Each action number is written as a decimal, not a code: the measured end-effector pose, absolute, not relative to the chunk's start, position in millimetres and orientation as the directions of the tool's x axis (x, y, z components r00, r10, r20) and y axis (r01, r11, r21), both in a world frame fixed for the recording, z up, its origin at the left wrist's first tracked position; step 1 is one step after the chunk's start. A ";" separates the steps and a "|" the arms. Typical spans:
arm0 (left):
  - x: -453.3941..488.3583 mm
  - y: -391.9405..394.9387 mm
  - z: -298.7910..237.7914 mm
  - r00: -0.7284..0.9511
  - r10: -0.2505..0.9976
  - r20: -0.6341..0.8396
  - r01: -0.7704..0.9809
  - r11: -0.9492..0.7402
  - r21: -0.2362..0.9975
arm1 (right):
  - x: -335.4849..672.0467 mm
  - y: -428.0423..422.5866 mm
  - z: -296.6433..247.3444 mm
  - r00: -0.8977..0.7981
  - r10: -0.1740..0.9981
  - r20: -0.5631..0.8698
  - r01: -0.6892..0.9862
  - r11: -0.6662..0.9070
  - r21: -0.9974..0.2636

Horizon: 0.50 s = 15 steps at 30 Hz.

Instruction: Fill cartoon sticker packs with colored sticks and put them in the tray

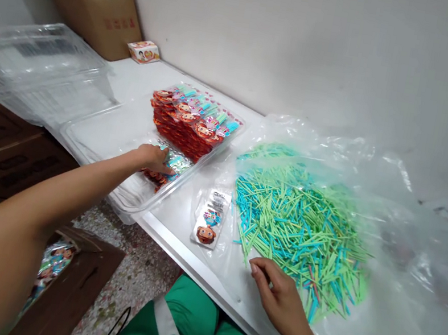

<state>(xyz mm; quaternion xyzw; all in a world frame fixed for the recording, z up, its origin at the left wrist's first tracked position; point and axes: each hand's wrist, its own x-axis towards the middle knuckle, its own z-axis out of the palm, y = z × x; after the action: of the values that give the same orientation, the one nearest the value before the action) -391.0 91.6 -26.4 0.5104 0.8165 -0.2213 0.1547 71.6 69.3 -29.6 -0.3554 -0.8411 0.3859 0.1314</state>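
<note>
Your left hand reaches far left into the tray, fingers laid flat on a shiny packet just near of the red stack. Whether they pinch it or only press on it cannot be told. Your right hand rests loosely curled at the near edge of the sticks on the bag. It is unclear whether a stick sits between the fingers. A loose packet lies between tray and sticks. The tray's near corner seems to jut past the table edge, so a hard press could tip it. A dragging right wrist could sweep sticks off the bag.
</note>
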 end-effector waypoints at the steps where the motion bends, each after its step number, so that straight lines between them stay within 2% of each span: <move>1: -388.0 91.5 -27.0 -0.434 0.762 -0.480 0.901 0.377 -0.216 | 72.6 69.0 -29.1 -0.711 0.701 -0.048 0.496 0.452 -0.742; 9: -383.7 91.1 -25.0 -0.465 0.728 -0.504 0.884 0.411 -0.223 | 75.0 68.2 -26.7 -0.714 0.699 -0.035 0.498 0.472 -0.728; 15: -390.8 91.4 -8.7 -0.505 0.742 -0.441 0.861 0.469 -0.196 | 59.1 63.1 -27.5 -0.734 0.679 -0.020 0.498 0.517 -0.696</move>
<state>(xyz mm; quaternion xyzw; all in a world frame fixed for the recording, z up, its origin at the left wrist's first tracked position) -390.8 91.4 -8.7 0.4748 0.8440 -0.1999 0.1489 59.1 63.1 -27.5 -0.3416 -0.8616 0.3529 0.1281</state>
